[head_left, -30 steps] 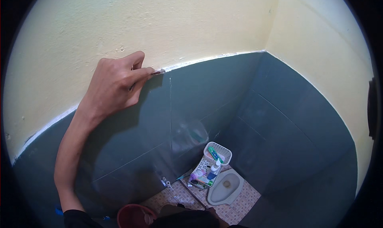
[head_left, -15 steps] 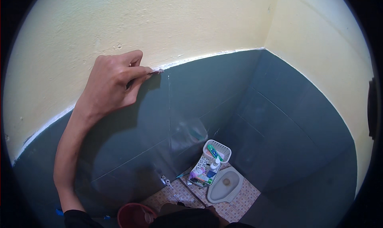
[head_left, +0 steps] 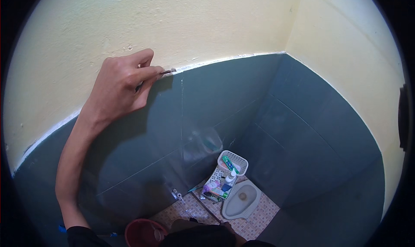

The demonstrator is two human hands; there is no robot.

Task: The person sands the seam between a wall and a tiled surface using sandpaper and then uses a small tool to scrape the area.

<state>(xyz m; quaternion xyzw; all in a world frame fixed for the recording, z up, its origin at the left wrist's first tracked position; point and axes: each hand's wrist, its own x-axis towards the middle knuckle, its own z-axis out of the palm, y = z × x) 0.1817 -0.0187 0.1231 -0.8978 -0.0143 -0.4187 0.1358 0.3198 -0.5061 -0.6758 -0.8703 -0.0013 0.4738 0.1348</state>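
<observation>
My left hand (head_left: 123, 83) is raised against the wall, its fingers pinched round a thin, dark, brush-like tool (head_left: 168, 71). The tool's tip touches the white strip (head_left: 216, 62) that runs between the cream upper wall (head_left: 207, 22) and the dark grey-green tiles (head_left: 216, 96). Most of the handle is hidden by the fingers. My right hand does not show.
Down on the mosaic-tiled floor (head_left: 266, 212) is a grey squat toilet (head_left: 242, 199). White plastic baskets (head_left: 239, 156) with toiletries stand beside it, close to the corner. A red bucket (head_left: 137, 229) and a small wall tap (head_left: 175, 194) are at lower left.
The tool's tip has shifted slightly up, from the strip's lower edge onto the white band. My left hand has risen a little with it, still pinching the tool.
</observation>
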